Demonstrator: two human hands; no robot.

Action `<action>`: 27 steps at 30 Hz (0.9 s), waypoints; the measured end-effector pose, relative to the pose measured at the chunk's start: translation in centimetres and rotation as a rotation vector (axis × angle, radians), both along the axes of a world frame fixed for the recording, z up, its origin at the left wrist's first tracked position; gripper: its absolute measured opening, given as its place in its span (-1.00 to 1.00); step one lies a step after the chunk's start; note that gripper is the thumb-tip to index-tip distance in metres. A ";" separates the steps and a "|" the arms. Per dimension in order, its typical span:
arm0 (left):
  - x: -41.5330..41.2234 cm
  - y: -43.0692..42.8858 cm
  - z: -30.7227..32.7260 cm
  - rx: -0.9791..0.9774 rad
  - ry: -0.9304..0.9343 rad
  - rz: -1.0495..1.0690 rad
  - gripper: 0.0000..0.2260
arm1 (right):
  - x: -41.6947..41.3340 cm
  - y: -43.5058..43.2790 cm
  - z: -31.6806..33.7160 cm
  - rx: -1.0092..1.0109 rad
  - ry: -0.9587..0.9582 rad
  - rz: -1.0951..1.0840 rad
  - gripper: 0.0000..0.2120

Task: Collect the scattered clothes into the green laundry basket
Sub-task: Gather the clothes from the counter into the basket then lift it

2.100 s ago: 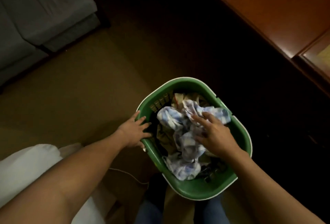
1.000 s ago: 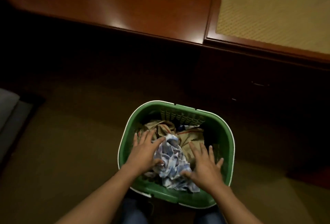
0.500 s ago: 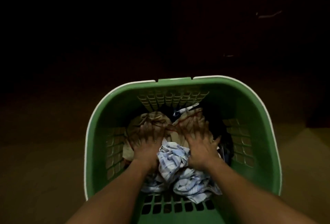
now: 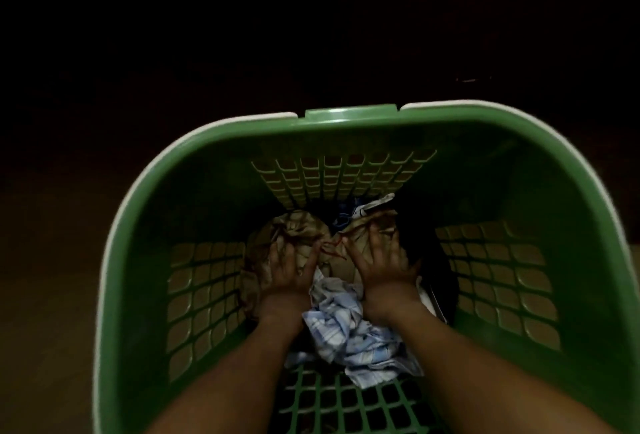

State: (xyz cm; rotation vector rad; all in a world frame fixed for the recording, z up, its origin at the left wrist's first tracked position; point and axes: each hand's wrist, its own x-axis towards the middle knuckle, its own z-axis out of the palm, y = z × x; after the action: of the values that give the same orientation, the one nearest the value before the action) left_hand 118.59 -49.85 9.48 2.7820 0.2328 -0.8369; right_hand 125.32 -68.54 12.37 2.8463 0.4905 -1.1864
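Observation:
The green laundry basket [image 4: 349, 132] with a white-edged rim fills the lower view. Both my arms reach deep inside it. My left hand [image 4: 287, 271] lies flat with spread fingers on a crumpled tan garment [image 4: 298, 229] at the bottom. My right hand [image 4: 381, 260] presses flat, fingers spread, on tan cloth beside it. A blue-and-white checked garment [image 4: 349, 333] is bunched between my wrists, nearer to me. A bit of blue cloth [image 4: 346, 215] shows at the far wall. Dark clothing [image 4: 436, 260] lies at the basket's right side.
Brown carpet [image 4: 45, 277] shows dimly to the left of the basket. Everything beyond the basket's far rim is in near darkness, with only faint glints at the upper right.
My head has come down closer over the basket, which now looks larger. Both hands have gone from the pile's top to pressing the clothes down at the bottom.

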 end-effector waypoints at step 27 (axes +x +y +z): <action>-7.5 -1.5 54.4 -0.204 -0.114 0.166 0.11 | -6.6 -7.0 52.0 0.294 -0.167 -0.072 0.00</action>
State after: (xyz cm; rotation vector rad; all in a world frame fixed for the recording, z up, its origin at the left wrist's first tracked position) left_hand 111.10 -51.38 63.85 2.5685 0.3333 -0.6231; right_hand 118.70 -75.51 64.36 3.2010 0.6052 -0.9432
